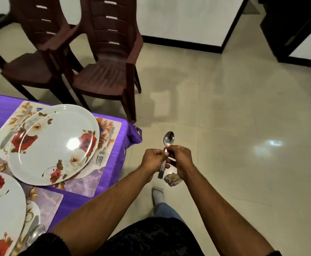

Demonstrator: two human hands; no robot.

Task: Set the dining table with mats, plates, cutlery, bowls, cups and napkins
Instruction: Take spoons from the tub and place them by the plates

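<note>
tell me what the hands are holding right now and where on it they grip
Both hands hold a metal spoon by its handle, bowl up: the left hand and right hand pinch it just below the bowl. Whether more cutlery is bundled with it cannot be told.

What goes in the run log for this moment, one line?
left hand: grips spoon handle | right hand: grips same spoon | spoon: held over floor, off table | fork: on mat right of plate
</note>
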